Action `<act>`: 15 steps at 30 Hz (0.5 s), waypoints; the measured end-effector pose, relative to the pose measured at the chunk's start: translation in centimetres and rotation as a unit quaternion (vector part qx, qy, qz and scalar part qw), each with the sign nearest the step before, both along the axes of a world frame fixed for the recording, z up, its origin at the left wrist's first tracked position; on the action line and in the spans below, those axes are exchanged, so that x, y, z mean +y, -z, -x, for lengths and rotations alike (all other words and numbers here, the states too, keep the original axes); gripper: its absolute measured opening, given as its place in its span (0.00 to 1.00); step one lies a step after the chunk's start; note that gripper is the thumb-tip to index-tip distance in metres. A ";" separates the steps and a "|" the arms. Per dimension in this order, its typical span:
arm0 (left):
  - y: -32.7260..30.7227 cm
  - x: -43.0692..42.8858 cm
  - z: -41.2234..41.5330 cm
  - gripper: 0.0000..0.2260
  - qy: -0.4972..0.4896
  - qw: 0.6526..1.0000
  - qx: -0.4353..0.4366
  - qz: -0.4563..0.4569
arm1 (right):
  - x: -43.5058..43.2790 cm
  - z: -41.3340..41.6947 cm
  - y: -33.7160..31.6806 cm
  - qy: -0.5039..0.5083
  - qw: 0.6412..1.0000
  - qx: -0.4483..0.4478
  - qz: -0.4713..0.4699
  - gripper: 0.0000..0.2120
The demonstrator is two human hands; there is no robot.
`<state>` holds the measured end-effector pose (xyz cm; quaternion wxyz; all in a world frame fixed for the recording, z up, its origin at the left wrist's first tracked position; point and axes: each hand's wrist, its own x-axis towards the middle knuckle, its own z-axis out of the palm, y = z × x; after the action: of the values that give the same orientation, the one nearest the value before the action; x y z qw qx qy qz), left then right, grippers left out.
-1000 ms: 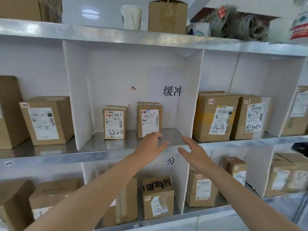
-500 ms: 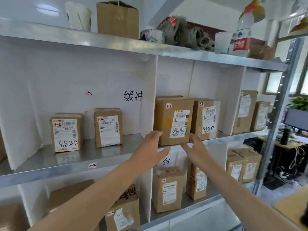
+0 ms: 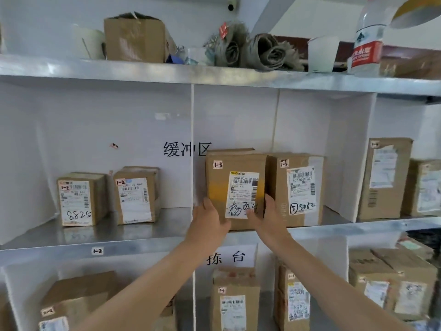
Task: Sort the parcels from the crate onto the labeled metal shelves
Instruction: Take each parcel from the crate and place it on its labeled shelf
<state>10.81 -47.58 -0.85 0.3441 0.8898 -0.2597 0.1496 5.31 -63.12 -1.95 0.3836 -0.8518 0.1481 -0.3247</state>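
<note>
Bare left hand (image 3: 210,223) and right hand (image 3: 269,219), bare forearms (image 3: 152,283).

"1-3" on parcel (image 3: 235,187) ("1-2" on shelf tag (image 3: 97,251))
</note>
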 end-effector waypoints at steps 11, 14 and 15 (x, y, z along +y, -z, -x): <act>0.1 -2.6 -3.9 0.16 -0.043 0.997 0.007 0.061 | -2.8 -3.7 0.2 -0.058 0.997 0.044 -0.012 0.20; 0.0 -3.0 -4.6 0.13 -0.049 0.996 0.004 0.078 | -3.1 -4.4 0.2 -0.053 0.997 0.057 -0.007 0.18; 0.0 -3.1 -4.8 0.12 -0.050 0.995 0.005 0.085 | -3.3 -4.6 0.2 -0.051 0.997 0.062 -0.003 0.17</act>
<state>15.62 -50.68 -0.87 0.4114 0.8702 -0.1992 0.1839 9.94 -66.39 -2.17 0.3918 -0.8757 0.1294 -0.2508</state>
